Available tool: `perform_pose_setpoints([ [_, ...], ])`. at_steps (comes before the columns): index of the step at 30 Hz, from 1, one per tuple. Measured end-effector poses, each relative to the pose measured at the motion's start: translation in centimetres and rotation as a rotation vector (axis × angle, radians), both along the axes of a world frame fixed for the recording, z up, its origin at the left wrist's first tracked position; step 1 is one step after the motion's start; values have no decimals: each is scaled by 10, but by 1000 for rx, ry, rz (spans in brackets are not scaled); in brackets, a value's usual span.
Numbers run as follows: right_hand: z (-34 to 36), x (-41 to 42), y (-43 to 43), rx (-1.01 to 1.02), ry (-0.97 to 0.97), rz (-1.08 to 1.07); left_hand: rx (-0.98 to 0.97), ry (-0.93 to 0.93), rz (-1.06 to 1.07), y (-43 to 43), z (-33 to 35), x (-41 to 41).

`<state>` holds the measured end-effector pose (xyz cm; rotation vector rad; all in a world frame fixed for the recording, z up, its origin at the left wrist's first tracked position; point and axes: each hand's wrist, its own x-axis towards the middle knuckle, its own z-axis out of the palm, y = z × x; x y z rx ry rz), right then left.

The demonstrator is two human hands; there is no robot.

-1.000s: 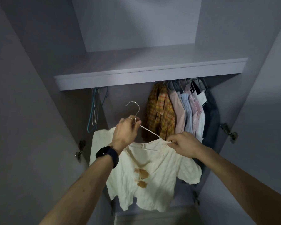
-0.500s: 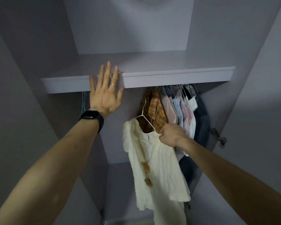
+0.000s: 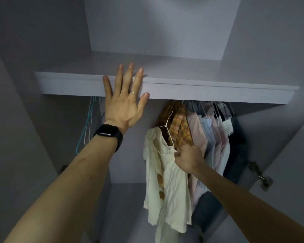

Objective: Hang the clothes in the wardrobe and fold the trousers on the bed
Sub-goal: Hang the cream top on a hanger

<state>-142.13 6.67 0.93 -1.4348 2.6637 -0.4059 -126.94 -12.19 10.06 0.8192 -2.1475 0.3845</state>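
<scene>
Item one: cream shirt (image 3: pixel 167 181), brown-marked down the front, on a white wire hanger (image 3: pixel 167 126), inside the wardrobe (image 3: pixel 128 163) at the left end of the hung row. We cannot see the hook's top. Our right hand (image 3: pixel 189 157) pinches the shirt at its neckline, beside the hanger's arm. Just right of it: plaid shirt (image 3: pixel 180 128), then pale shirts (image 3: pixel 216 137). Above: shelf (image 3: pixel 218 93), with our left hand (image 3: pixel 125 104) flat on its front edge, fingers spread, holding nothing; black watch (image 3: pixel 108 133) at that wrist. Far left: empty teal hangers (image 3: pixel 88 123).

shirt (image 3: pixel 167 181) left of hung clothes (image 3: pixel 209 137) | both under shelf (image 3: pixel 200 92) | hangers (image 3: pixel 88 123) far left
</scene>
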Motion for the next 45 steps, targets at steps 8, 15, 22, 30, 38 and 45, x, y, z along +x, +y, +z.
perform_pose_setpoints([
  [8,-59,-21,-44,-294,70,48,-170,106,-13,-10,-7,-1],
  [15,-56,-24,-50,-500,266,77,-208,154,14,-8,-10,-6],
  [22,-2,-24,-79,-362,350,-100,-218,212,12,-7,-15,-9],
  [30,-8,-35,-100,-71,341,-172,-208,229,-13,-8,-16,-10],
  [38,42,-22,-52,77,203,-59,-41,149,-17,8,-6,-2],
  [45,113,26,41,-491,-92,6,189,21,26,36,15,9],
])
